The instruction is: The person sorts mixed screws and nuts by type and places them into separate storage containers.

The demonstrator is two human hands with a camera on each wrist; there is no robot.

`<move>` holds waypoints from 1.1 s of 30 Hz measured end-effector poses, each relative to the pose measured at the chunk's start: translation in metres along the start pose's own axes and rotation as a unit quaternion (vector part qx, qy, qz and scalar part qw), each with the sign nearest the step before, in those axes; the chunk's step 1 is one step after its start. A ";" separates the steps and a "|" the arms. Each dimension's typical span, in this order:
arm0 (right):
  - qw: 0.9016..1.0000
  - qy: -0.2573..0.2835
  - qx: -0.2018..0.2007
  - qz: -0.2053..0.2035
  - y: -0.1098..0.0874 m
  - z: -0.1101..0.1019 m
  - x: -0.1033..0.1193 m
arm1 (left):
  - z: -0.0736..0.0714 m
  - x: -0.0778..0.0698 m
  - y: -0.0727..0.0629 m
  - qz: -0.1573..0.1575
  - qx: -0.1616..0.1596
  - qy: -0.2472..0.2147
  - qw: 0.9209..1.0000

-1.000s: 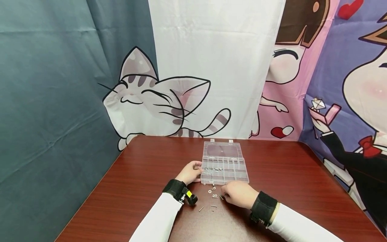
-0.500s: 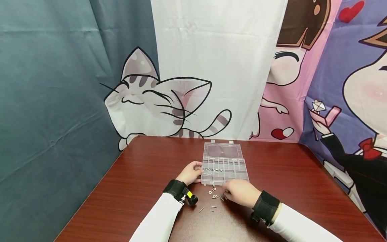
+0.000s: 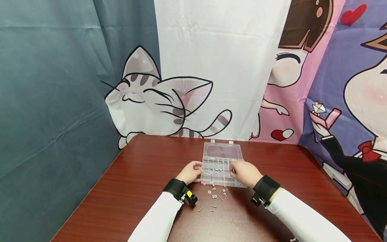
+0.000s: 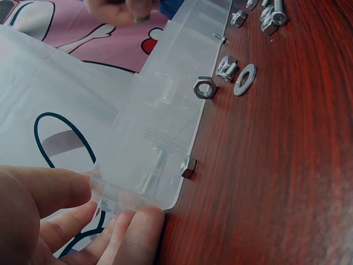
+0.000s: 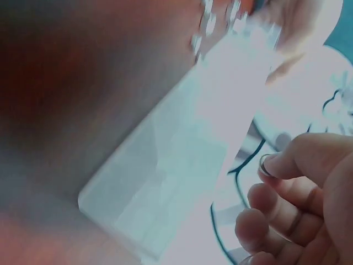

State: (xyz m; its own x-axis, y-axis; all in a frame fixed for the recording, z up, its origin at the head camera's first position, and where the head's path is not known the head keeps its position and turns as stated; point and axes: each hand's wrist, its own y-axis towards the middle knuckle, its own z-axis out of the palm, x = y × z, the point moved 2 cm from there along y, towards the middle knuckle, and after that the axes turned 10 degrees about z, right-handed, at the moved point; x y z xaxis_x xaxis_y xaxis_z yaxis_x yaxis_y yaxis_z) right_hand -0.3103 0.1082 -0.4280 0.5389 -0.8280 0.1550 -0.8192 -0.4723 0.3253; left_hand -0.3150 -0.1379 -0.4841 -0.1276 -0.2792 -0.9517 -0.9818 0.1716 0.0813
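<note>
Box [image 3: 223,183]: clear plastic, sits on the table [image 3: 145,168] between the hands, its lid [image 3: 222,151] laid back toward the wall; a knock could tip or slide it, since it looks light.

Left hand [image 3: 190,173]: thumb and fingers bend around the near-left end of the box, thumb on one edge, fingertips against another; a harder squeeze or a tug there could twist the box and jolt the screws [image 3: 208,171] inside.

Right hand [image 3: 245,173]: in front of the box's right half in the head view; thumb and forefinger pinch a small ring [image 5: 263,165], the other fingers curling loosely. How far the hand is above the dividers cannot be told.

Ring: washer or nut, too blurred to tell; its edge sits at the very fingertips, so a slight slip could drop it into the wrong compartment or onto the table.

Nut [image 4: 188,166]: lies right by the box's front wall, perhaps touching; if the box slides, the wall could push it or ride over it.

Washer [image 4: 252,77]: flat, thin, near that wall; it could prove hard to lift and skid under a fingertip.

Wrist camera [image 3: 191,199]: on the left arm, near a loose screw [image 3: 201,209]; a careless sweep could scatter it.
</note>
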 end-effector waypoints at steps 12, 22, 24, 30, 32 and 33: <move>0.997 -0.020 0.074 0.009 0.023 0.010 -0.014 | 0.001 0.002 -0.001 -0.003 0.000 -0.001 1.000; 0.995 -0.036 0.097 -0.009 0.030 0.020 -0.020 | -0.002 -0.003 -0.001 -0.002 0.000 0.005 1.000; 0.995 -0.033 0.099 -0.008 0.030 0.020 -0.019 | -0.001 -0.003 -0.001 -0.003 0.001 0.004 1.000; 0.994 -0.026 0.105 0.006 0.028 0.018 -0.019 | 0.001 -0.001 -0.001 -0.006 0.002 -0.002 1.000; 0.994 -0.023 0.103 0.010 0.028 0.017 -0.019 | 0.001 0.000 0.000 -0.005 0.002 -0.006 1.000; 0.994 -0.023 0.102 0.013 0.028 0.017 -0.019 | 0.001 0.001 0.000 -0.006 0.001 -0.007 1.000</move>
State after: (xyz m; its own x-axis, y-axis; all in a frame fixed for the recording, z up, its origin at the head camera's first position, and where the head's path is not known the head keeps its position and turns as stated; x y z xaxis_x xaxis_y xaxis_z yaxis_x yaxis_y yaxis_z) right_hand -0.3464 0.1058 -0.4376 0.5120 -0.8510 0.1169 -0.8576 -0.4989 0.1245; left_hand -0.3147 -0.1372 -0.4851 -0.1145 -0.2670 -0.9569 -0.9829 0.1705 0.0700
